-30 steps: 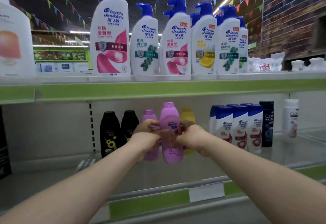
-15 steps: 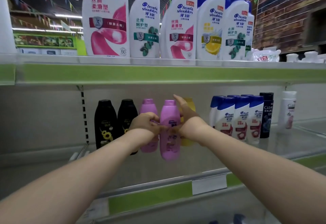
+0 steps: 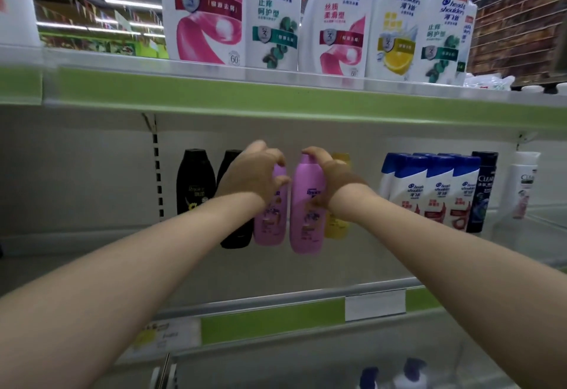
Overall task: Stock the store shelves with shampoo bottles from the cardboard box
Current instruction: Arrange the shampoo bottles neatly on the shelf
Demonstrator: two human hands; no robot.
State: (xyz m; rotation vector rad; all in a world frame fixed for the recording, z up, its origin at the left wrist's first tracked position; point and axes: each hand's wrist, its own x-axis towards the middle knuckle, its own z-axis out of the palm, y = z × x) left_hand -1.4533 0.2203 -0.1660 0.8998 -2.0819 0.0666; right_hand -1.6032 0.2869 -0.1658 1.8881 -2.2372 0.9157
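two purple shampoo bottles stand side by side on the middle shelf, and i have a hand on each. my right hand is curled over the cap and right side of the nearer purple bottle, fingers closed around it. my left hand is bent over the top of the second purple bottle, fingers partly curled; i cannot tell whether it truly grips. just behind my right wrist sits a yellow bottle. left of the purple pair stand two black bottles. to the right i see blue-capped white bottles. large white pump bottles line the upper shelf.
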